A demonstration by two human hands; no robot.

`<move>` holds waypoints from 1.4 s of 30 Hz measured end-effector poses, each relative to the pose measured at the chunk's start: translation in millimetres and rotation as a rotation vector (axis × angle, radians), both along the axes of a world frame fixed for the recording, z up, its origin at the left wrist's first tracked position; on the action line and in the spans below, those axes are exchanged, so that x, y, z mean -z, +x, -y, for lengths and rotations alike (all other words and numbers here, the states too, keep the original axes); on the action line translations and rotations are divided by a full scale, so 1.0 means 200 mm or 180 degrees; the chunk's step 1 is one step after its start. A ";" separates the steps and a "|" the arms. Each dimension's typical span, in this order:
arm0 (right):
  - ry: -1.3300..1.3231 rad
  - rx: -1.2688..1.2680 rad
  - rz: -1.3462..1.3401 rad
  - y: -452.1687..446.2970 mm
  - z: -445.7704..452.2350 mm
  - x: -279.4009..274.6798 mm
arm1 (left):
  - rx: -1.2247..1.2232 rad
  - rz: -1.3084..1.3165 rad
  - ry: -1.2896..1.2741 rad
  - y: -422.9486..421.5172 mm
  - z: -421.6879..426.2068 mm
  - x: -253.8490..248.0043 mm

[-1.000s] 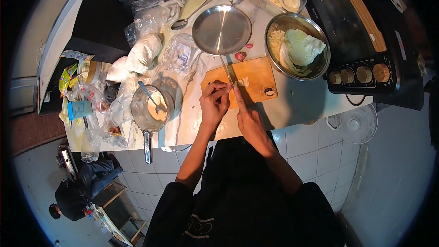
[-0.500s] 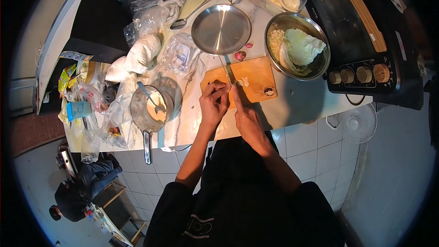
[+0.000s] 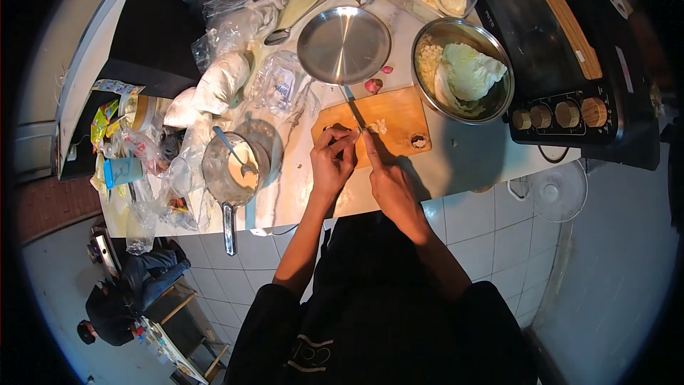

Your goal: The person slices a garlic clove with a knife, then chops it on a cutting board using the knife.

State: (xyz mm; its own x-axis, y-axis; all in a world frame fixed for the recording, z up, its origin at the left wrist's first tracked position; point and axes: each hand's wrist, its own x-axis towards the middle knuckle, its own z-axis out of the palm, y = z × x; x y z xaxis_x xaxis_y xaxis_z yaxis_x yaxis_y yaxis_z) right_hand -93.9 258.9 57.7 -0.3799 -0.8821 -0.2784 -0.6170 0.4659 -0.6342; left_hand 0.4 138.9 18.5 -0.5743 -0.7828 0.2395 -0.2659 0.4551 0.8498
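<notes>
My right hand [image 3: 390, 187] is closed around the handle of a knife [image 3: 354, 105], its index finger stretched along it. The blade points away from me, over the wooden cutting board [image 3: 404, 117] toward the steel plate. At the board's left side, my left hand [image 3: 335, 164] is closed, fingertips pinched beside the blade on a small pale piece that looks like garlic, mostly hidden. Chopped pale bits [image 3: 379, 127] lie just right of the knife. A small red shallot [image 3: 373, 86] rests beyond the board's far edge.
A round steel plate [image 3: 345, 44] lies behind the board. To the right are a steel bowl [image 3: 420, 93] with a cabbage leaf [image 3: 474, 71] and a black stove [image 3: 613, 125]. A saucepan [image 3: 214, 178] with batter and a spoon stands left, near plastic bags. A person [image 3: 114, 314] sits lower left.
The knife blade has tilted, now showing a dark flat side instead of a bright thin line. My right hand has shifted slightly right. My left hand stays nearly still.
</notes>
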 end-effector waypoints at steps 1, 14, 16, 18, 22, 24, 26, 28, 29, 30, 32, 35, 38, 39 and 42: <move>-0.0010 -0.0012 0.0004 0.00 -0.01 0.00 | -0.0012 0.0004 -0.0010 0.00 0.00 -0.01; -0.0863 0.0245 0.0613 0.03 -0.04 0.06 | 0.0020 -0.0151 -0.0074 0.00 0.00 -0.01; -0.0937 0.0221 0.0562 0.03 -0.03 0.05 | -0.0002 -0.0117 0.0014 0.00 0.00 -0.01; -0.0917 0.0192 0.0572 0.03 -0.02 0.04 | 0.0024 -0.0117 -0.0056 0.00 0.01 0.00; -0.0964 0.0193 0.0569 0.03 -0.02 0.05 | 0.0001 -0.0029 0.0178 0.01 0.01 0.01; -0.0954 0.0149 0.0367 0.04 -0.02 0.06 | 0.0001 0.0033 -0.0017 0.01 0.01 -0.01; -0.0777 0.0122 0.0403 0.03 -0.02 0.06 | -0.0014 0.0049 0.0013 0.00 0.00 -0.03; -0.0600 0.0094 0.0439 0.03 -0.02 0.07 | -0.0030 0.0067 0.0044 0.00 0.00 -0.03; -0.0868 0.0149 0.0408 0.03 -0.02 0.09 | -0.0020 0.0040 0.0053 0.01 0.00 -0.02; -0.1137 0.0205 0.0376 0.03 -0.01 0.09 | -0.0010 0.0013 0.0061 0.01 0.00 -0.02; -0.0891 0.0226 0.0460 0.02 -0.01 0.08 | -0.0018 -0.0007 0.0093 0.00 0.01 0.00; -0.0571 0.0282 0.0574 0.01 -0.01 0.05 | -0.0013 -0.0055 0.0010 0.00 0.01 -0.01; -0.0550 0.0354 0.0628 0.01 -0.02 0.04 | 0.0002 -0.0091 -0.0048 0.00 0.01 0.00; -0.0613 0.0390 0.0648 0.01 -0.02 0.04 | 0.0003 -0.0102 -0.0003 -0.01 0.01 -0.01; -0.0689 0.0239 0.0687 -0.01 -0.02 0.01 | -0.0029 -0.0032 0.0308 0.00 0.00 -0.03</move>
